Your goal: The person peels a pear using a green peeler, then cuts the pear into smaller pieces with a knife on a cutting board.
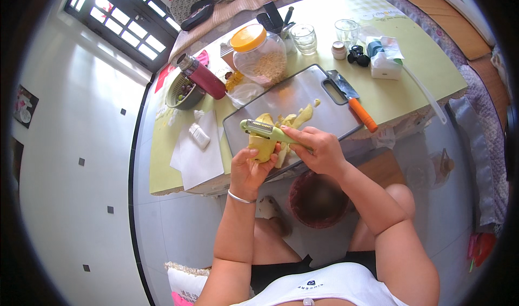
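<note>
My left hand holds up a large yellow fruit, its fingers closed round the lower part; its exact kind is hard to tell. A light green peeler is gripped in my right hand, with its metal blade lying across the upper part of the fruit. Both hands are over the near edge of a grey cutting board. Strips of yellow peel lie on the board beside the fruit. A knife with an orange handle rests across the board's right end, its blade beside the handle slot.
Behind the board stand a yellow-lidded jar, a red thermos and two glasses. A basket and a white bottle are on the left, a tissue box on the right. A dark red bin stands below my hands.
</note>
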The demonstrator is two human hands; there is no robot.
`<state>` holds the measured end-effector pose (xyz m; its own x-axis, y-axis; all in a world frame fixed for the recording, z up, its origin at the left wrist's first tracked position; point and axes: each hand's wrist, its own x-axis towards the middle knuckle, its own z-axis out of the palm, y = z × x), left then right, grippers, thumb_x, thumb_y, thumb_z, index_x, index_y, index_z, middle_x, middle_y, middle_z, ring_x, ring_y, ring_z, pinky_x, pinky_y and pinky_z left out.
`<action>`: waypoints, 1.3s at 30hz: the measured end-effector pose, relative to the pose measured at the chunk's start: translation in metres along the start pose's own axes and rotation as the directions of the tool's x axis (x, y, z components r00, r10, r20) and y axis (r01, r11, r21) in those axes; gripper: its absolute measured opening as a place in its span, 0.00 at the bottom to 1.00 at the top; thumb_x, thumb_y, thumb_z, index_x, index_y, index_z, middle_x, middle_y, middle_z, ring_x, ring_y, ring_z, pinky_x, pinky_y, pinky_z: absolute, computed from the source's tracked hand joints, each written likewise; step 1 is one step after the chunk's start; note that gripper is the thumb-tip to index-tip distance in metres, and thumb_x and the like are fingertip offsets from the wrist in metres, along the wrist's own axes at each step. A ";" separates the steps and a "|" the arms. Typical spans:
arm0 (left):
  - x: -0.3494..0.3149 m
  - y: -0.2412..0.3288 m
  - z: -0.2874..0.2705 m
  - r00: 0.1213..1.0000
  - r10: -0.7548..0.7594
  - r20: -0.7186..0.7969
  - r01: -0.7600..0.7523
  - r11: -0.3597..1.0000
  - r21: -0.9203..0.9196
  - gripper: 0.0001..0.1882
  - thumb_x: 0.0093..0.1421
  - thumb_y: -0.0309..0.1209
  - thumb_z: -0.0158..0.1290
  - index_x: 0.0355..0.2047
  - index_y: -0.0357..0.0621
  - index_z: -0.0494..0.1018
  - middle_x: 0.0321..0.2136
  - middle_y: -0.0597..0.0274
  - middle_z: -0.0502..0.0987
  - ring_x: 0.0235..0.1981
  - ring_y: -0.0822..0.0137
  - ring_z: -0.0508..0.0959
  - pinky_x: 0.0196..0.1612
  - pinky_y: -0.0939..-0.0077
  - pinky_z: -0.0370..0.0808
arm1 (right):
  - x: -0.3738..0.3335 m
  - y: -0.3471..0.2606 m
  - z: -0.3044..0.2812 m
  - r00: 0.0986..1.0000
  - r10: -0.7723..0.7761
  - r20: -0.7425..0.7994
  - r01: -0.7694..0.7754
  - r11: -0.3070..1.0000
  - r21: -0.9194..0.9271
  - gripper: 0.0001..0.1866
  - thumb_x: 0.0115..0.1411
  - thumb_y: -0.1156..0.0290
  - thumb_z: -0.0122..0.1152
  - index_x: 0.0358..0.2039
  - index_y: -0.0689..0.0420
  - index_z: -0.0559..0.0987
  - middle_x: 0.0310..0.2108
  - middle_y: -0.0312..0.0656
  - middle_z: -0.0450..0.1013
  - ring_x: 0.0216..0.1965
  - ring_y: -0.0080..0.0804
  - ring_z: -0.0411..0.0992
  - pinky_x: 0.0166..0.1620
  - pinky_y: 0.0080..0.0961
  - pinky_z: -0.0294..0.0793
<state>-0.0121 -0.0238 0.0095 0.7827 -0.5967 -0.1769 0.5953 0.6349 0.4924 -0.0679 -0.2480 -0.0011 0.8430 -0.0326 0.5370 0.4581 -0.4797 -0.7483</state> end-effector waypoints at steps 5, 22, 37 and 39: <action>0.001 -0.002 -0.002 1.000 0.018 0.020 -0.019 0.999 0.044 0.33 0.55 0.24 0.53 0.62 0.27 0.63 0.53 0.39 0.75 0.51 0.48 0.79 0.50 0.63 0.83 | 0.001 0.002 -0.002 0.999 0.048 -0.024 -0.047 0.998 0.038 0.23 0.62 0.67 0.66 0.58 0.42 0.82 0.35 0.42 0.79 0.34 0.45 0.79 0.38 0.37 0.79; -0.008 0.003 0.021 0.972 0.077 0.223 -0.100 0.991 0.094 0.41 0.49 0.21 0.53 0.67 0.28 0.58 0.57 0.35 0.71 0.55 0.44 0.78 0.52 0.57 0.83 | 0.004 0.019 -0.003 0.990 0.111 -0.081 -0.135 0.900 -0.414 0.19 0.63 0.65 0.62 0.55 0.45 0.82 0.31 0.40 0.76 0.30 0.46 0.77 0.34 0.41 0.76; -0.003 0.013 0.009 0.901 0.432 -0.032 -0.315 0.704 0.637 0.43 0.45 0.20 0.56 0.65 0.34 0.60 0.50 0.52 0.75 0.50 0.57 0.80 0.46 0.68 0.83 | 0.003 0.009 0.004 0.998 0.047 -0.032 -0.046 0.999 0.028 0.22 0.65 0.65 0.63 0.59 0.50 0.78 0.38 0.46 0.78 0.40 0.50 0.78 0.42 0.42 0.77; -0.005 0.016 0.010 0.902 0.431 -0.031 -0.314 0.703 0.638 0.44 0.44 0.20 0.56 0.66 0.34 0.60 0.50 0.52 0.75 0.50 0.58 0.79 0.46 0.68 0.83 | 0.004 0.000 -0.004 0.973 0.224 0.063 -0.209 0.961 -0.183 0.22 0.65 0.64 0.63 0.60 0.50 0.78 0.42 0.48 0.78 0.42 0.51 0.78 0.44 0.41 0.78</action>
<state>-0.0087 -0.0156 0.0267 0.9680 -0.2494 0.0258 0.0574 0.3207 0.9454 -0.0651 -0.2518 0.0025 0.9401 -0.0842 0.3304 0.2122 -0.6141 -0.7602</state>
